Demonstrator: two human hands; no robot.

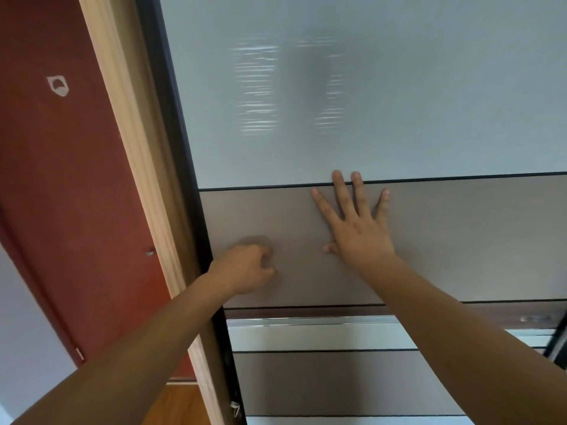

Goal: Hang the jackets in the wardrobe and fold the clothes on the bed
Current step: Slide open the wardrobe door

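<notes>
Straight ahead, wardrobe door (368, 87) fills your view: frosted pane on top, brown panel (460, 240) across middle, more bands below, right side cut off. Black door edge (184, 148) runs down left against pale jamb. Beyond it, red room door (61, 179) and a strip of wood floor (181, 406). Wardrobe inside is hidden behind pane. Your right hand (359, 231) flat on brown panel, fingers spread, tips at seam. Your left hand (245, 268) curled against panel near black edge, holding nothing. Grey sticker (58, 85) on red door, marking unreadable.
</notes>
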